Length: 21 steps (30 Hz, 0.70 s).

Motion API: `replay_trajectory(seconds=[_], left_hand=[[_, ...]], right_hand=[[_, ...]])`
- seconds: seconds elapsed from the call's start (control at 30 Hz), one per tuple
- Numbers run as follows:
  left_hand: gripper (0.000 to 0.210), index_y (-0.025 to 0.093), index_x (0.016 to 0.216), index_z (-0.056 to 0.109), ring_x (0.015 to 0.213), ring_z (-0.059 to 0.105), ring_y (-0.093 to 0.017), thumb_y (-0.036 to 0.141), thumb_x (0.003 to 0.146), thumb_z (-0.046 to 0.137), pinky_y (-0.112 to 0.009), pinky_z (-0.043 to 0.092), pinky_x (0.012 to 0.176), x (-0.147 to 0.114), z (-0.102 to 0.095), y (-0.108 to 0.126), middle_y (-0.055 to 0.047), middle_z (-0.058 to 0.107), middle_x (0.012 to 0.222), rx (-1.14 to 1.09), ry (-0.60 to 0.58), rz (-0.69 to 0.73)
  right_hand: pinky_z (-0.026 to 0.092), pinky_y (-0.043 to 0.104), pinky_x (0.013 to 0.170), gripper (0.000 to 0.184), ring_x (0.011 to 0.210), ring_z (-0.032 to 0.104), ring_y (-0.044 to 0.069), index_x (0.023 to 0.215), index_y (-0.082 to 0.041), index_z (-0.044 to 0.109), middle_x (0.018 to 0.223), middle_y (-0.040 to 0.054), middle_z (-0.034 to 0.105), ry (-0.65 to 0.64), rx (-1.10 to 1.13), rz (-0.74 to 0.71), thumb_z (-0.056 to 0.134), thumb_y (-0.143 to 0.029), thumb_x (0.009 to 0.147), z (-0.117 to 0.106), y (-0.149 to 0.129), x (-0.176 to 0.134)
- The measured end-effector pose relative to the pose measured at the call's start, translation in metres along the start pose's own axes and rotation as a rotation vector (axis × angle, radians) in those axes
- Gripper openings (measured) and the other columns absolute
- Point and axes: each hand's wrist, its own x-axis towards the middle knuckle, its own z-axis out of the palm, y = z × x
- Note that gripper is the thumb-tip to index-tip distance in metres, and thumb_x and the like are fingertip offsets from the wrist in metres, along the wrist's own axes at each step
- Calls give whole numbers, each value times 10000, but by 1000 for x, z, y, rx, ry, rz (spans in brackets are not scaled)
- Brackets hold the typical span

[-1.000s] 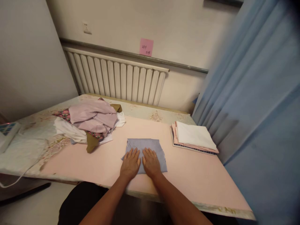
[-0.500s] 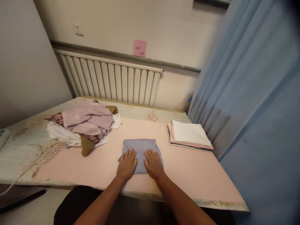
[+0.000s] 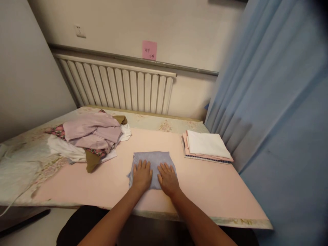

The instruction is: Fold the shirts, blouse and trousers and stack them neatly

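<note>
The left hand (image 3: 141,176) and right hand (image 3: 168,178) rest flat, fingers straight and parted, on a folded blue striped cloth (image 3: 153,157) that shows between them and beyond their fingertips. It lies on a pink sheet (image 3: 210,191) over a floral tablecloth (image 3: 165,126); behind stands a radiator (image 3: 118,85), a blue curtain (image 3: 271,102) at right. A rumpled clothes heap (image 3: 89,131) lies left, a folded fabric stack (image 3: 207,144) right.

The pink square paper note (image 3: 149,50) on the cream-coloured wall (image 3: 184,34) bore two short dark handwritten lines (image 3: 147,50), too small to read surely.
</note>
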Motion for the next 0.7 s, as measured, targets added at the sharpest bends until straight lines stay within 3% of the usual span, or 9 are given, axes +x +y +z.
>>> replay_trajectory(seconds=[0.13, 0.23, 0.7], left_hand=[[445, 182, 1331, 512, 1399, 307, -282, 219, 932, 319, -512, 251, 1113, 9, 0, 36, -104, 444, 1469, -80, -7, 101], [447, 188, 1331, 516, 1376, 357, -235, 223, 947, 289, -444, 272, 1121, 6, 9, 50, -69, 485, 1443, -120, -43, 139], [478, 223, 1363, 499, 1409, 295, -250, 362, 979, 250, -467, 251, 1128, -7, 20, 25, -30, 468, 1458, -123, -16, 137]], right_hand=[[215, 485, 1127, 456, 1396, 303, 242, 1410, -227, 437, 1451, 76, 455, -41, 20, -14, 402, -278, 958, -2, 2, -1], [186, 465, 1142, 476, 1409, 275, 243, 1433, -204, 408, 1448, 79, 458, -61, 45, -19, 371, -231, 960, -2, 4, -1], [199, 469, 1140, 422, 1387, 320, 226, 1381, -219, 478, 1440, 59, 471, -14, 29, 20, 347, -270, 983, 5, 2, -2]])
